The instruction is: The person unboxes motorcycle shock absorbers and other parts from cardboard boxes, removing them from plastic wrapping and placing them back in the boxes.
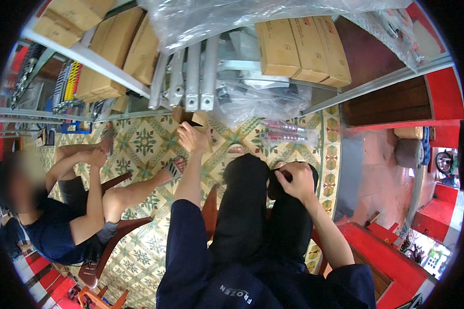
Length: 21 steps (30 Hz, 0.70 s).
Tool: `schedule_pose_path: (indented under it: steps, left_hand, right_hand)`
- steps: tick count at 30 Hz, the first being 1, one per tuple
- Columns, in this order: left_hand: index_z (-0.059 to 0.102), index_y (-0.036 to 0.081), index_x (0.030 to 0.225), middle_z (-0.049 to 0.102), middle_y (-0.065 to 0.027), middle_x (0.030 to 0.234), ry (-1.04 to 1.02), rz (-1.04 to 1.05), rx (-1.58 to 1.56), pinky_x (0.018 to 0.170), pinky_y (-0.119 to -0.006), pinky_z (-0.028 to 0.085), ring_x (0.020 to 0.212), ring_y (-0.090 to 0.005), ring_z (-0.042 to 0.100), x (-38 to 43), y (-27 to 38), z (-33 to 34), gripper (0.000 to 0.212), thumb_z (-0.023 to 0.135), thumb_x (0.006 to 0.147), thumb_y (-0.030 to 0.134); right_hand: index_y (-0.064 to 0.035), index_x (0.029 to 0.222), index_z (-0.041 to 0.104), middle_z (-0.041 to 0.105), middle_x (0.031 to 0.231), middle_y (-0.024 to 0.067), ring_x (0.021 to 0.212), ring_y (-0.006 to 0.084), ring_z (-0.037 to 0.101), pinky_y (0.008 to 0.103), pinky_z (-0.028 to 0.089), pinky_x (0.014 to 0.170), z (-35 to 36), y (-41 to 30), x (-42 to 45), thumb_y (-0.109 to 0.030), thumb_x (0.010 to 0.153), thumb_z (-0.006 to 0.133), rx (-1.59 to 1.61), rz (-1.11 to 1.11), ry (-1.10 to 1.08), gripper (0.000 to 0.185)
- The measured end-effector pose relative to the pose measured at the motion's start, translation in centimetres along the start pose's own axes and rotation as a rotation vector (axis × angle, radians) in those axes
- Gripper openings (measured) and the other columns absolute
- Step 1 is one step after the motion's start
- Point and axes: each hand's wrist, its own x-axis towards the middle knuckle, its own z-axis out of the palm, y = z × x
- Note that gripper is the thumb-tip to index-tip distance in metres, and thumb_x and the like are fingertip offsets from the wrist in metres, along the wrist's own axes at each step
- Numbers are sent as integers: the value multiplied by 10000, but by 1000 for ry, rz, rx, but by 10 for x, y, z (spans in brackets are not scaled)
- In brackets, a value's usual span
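Note:
My left hand (193,138) reaches forward to a small open cardboard box (201,117) below the lowest shelf. Its fingers are curled over the box's near edge, beside a raised flap. The box's interior is dark, and its contents cannot be made out. On my right knee rests my right hand (297,180), fingers apart, holding nothing. Two red coil-spring shock absorbers (284,131) in clear plastic lie on the tiled floor, ahead of my feet. Silver metal tubes (193,77) with bolt holes at their ends jut from the shelf just above the box.
Cardboard boxes (301,50) and clear plastic wrap (263,96) fill the metal shelving (379,89). Springs (67,85) in several colours stand at the left. A seated person (58,216) is on my left, a sandalled foot (174,169) near my arm. A red ledge (382,258) runs along my right.

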Motion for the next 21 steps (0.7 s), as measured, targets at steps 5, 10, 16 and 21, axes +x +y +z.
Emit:
schedule_pose_path:
  steps: [5,10,16,21]
  left_hand:
    - [313,26,1197,424,-191,1142,-31,-61,-21,944,-469,409,1124,-375,482,28,18,9,903,828,614,485]
    - [353,2,1263,461,-236,1175,4,-10,45,980,-506,392,1138,-375,513,28,22,17,942,708,694,663]
    - [211,16,1425,362,-274,1316,-4,42,17,1024,-516,361,1233,-407,462,18,22,4,1091,756,669,584]
    - [172,9,1451,307,-314,1384,-91,89,-256,1039,-515,372,1277,-454,416,8,-10,7,1123,764,663,547]
  right_hand:
    - [-83,696,647,639,666,54,667,255,630,365,458,706,-2,4,4,-239,782,721,14,16,-11,193]
    - [-102,734,666,642,662,24,628,221,617,345,436,678,0,11,4,-231,773,735,-3,1,-4,152]
    - [-79,666,638,624,624,56,642,251,624,361,459,697,0,7,-1,-271,787,714,30,14,10,239]
    - [-75,680,648,642,644,76,653,269,638,371,471,721,1,8,-4,-301,795,700,20,-4,2,259]
